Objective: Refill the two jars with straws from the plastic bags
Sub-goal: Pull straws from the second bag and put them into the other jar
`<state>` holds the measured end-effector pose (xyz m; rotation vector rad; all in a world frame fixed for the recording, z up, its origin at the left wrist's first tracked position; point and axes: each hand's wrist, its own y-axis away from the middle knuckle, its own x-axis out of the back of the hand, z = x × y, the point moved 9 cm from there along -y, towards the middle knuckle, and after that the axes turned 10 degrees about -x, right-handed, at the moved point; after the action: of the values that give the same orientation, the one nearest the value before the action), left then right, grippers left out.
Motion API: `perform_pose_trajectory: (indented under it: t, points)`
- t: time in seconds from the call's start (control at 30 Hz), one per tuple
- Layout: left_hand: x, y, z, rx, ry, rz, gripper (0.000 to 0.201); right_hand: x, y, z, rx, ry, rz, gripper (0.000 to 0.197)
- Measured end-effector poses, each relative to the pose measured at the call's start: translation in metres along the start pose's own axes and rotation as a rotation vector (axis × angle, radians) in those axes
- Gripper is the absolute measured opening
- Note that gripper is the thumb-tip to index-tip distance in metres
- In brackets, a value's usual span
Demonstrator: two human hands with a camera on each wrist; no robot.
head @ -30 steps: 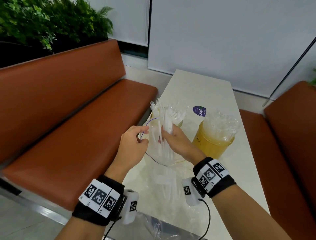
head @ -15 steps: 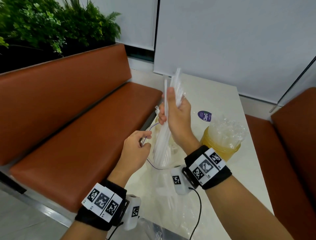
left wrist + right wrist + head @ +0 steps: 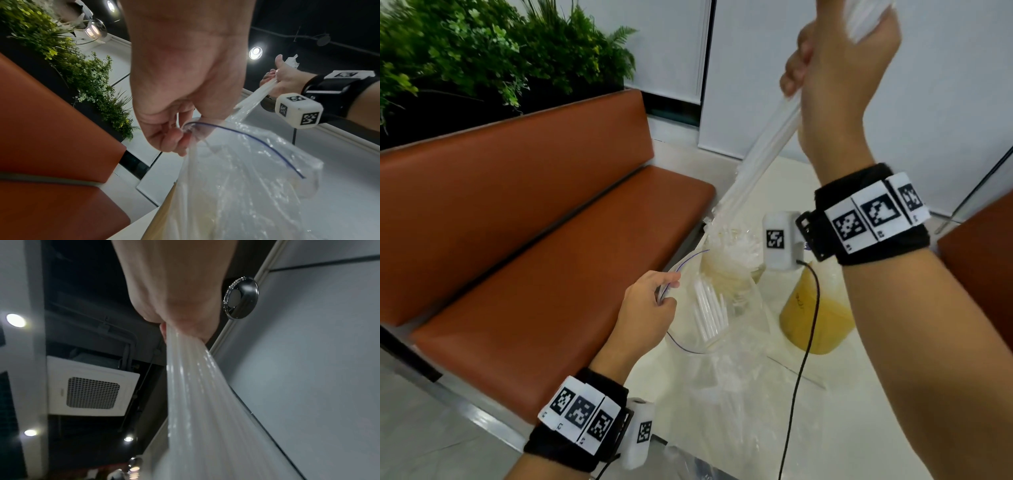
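Note:
My right hand is raised high and grips a bundle of white wrapped straws, which slants down toward the bag; the same bundle of straws fills the right wrist view. My left hand pinches the blue-lined rim of a clear plastic bag that still holds several straws. That bag hangs from my left fingers. Behind the bag stands a jar crowded with straws. A second, yellowish jar stands to its right, partly hidden by my right wrist.
The white table carries another crumpled clear bag near its front edge. An orange bench runs along the left below green plants. Another orange seat stands at the right. A black cable hangs from my right wrist.
My right hand has risen steeply, drawing the straw bundle up out of the bag. My left hand has kept its hold on the bag's rim.

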<state>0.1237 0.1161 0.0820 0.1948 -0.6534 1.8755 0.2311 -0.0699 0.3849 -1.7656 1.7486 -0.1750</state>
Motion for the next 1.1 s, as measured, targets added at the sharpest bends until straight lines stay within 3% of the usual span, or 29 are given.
perform_pose_trajectory:
  t: [0.1,0.17,0.37,0.57,0.7,0.8,0.87,1.0,1.1]
  points:
    - [0.003,0.000,-0.003,-0.012,-0.006,0.014,0.035,0.002,-0.011,0.003,0.142,0.110,-0.001,0.030]
    - [0.003,-0.001,-0.005,-0.010,0.007,0.016,0.034,0.001,-0.012,0.027,0.129,0.191,-0.021,0.030]
    - [0.000,-0.008,-0.003,-0.024,0.021,-0.014,0.031,0.021,-0.006,0.136,-0.093,0.310,-0.043,0.027]
    - [0.000,-0.012,-0.006,-0.030,0.008,-0.025,0.030,0.048,0.005,0.210,-0.293,0.354,-0.028,0.021]
    - [0.000,-0.013,-0.010,-0.026,-0.002,-0.022,0.032,0.073,0.021,0.265,-0.526,0.521,-0.114,0.042]
    - [-0.001,-0.017,-0.012,-0.033,-0.020,-0.027,0.031,0.084,0.023,0.278,-0.631,0.614,-0.129,0.030]
    - [-0.001,-0.019,-0.013,-0.031,-0.028,-0.035,0.033,0.080,0.015,0.260,-0.524,0.633,-0.097,0.032]
    - [-0.002,-0.021,-0.014,-0.035,-0.030,-0.030,0.031,0.060,-0.003,0.202,-0.144,0.565,-0.099,0.050]
    - [-0.003,-0.021,-0.014,-0.037,-0.035,-0.032,0.029,0.049,-0.004,0.187,0.035,0.636,-0.182,0.039]
